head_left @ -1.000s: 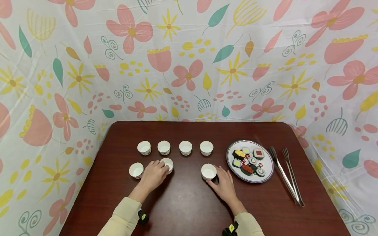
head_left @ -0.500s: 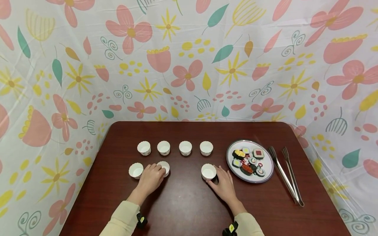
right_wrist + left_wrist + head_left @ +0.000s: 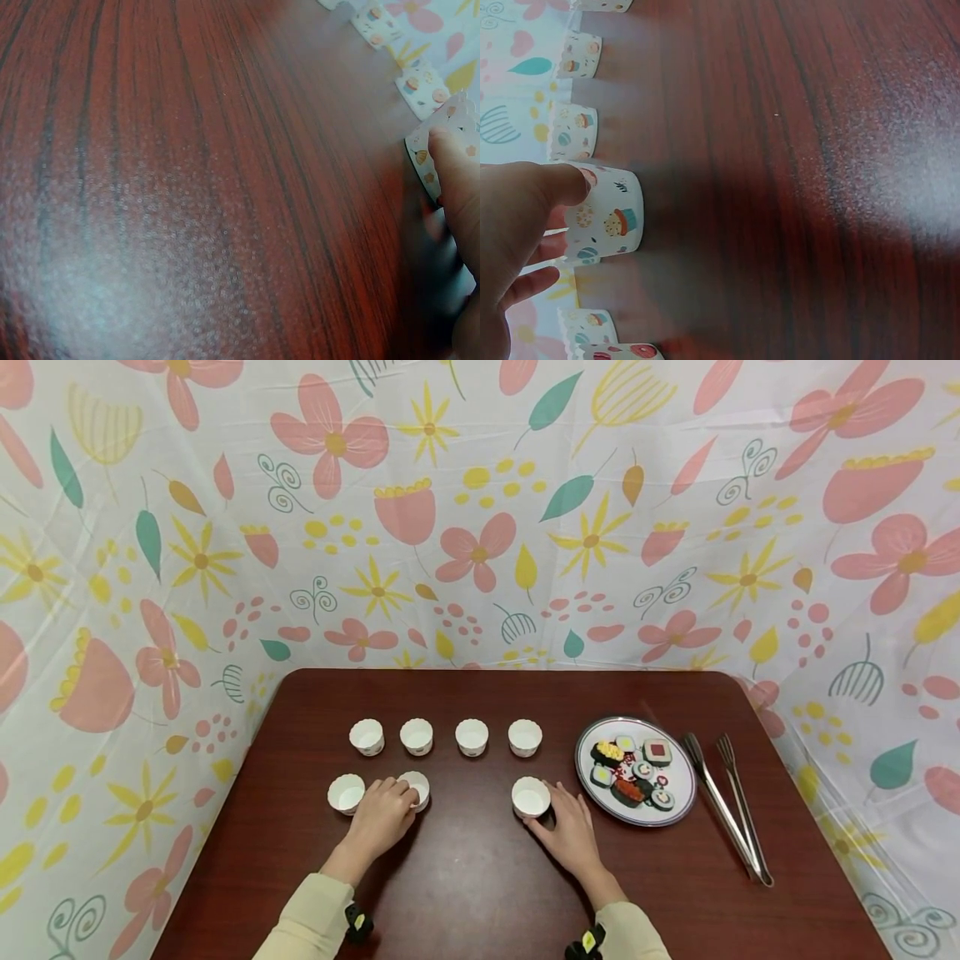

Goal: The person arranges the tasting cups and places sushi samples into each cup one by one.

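My left hand [image 3: 384, 815] pinches the rim of a white paper baking cup [image 3: 417, 788] in the front row. In the left wrist view the thumb lies on the outer wall of this cup [image 3: 613, 214], which has cupcake prints; fingers show behind its rim. My right hand [image 3: 570, 828] holds another baking cup [image 3: 530, 797] further right, its fingers round the right side. In the right wrist view the thumb presses against that cup's printed wall [image 3: 424, 154]; the other fingers are mostly hidden. Left of my left hand stands a third front-row cup [image 3: 347, 794].
Behind the hands several more baking cups [image 3: 472, 737] form a back row. To the right a round plate [image 3: 678, 808] bears toy-like sushi pieces [image 3: 630, 789]. Metal tongs [image 3: 738, 827] lie beyond it on the dark wooden table [image 3: 480, 893]. A flowered cloth [image 3: 480, 610] hangs behind.
My left hand has moved slightly left and towards me with its baking cup, mostly in the first half second. The right hand and its cup have stayed in place.
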Demonstrator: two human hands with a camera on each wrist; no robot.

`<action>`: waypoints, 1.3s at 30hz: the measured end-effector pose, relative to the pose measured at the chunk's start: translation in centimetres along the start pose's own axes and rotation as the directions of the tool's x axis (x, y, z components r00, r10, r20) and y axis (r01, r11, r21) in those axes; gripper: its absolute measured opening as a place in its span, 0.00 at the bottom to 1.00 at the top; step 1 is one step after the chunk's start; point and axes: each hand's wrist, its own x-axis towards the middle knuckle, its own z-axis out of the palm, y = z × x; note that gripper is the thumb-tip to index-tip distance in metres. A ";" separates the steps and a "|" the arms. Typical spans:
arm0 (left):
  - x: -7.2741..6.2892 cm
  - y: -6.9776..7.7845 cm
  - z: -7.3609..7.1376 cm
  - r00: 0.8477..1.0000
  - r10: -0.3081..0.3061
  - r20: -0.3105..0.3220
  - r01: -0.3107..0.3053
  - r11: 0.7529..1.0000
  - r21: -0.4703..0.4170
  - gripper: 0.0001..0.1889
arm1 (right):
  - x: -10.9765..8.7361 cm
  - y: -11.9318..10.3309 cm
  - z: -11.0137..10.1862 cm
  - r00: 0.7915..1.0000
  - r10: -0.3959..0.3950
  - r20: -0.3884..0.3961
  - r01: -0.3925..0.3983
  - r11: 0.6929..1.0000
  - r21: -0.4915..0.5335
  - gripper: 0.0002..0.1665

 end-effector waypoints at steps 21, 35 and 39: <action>3.3 1.7 -1.9 0.999 0.018 -0.051 -0.026 0.989 -0.145 0.26 | -0.1 0.1 0.1 0.999 0.034 0.041 -0.033 0.999 -0.011 0.41; 6.8 5.2 -0.9 0.992 0.107 -0.064 -0.116 0.980 -0.162 0.24 | -0.1 0.3 0.4 1.000 -0.003 -0.011 0.003 1.000 -0.030 0.41; 7.6 6.4 -0.4 0.989 0.138 -0.050 -0.145 0.977 -0.159 0.24 | -0.1 0.3 0.4 1.000 -0.005 -0.007 0.005 1.000 -0.028 0.41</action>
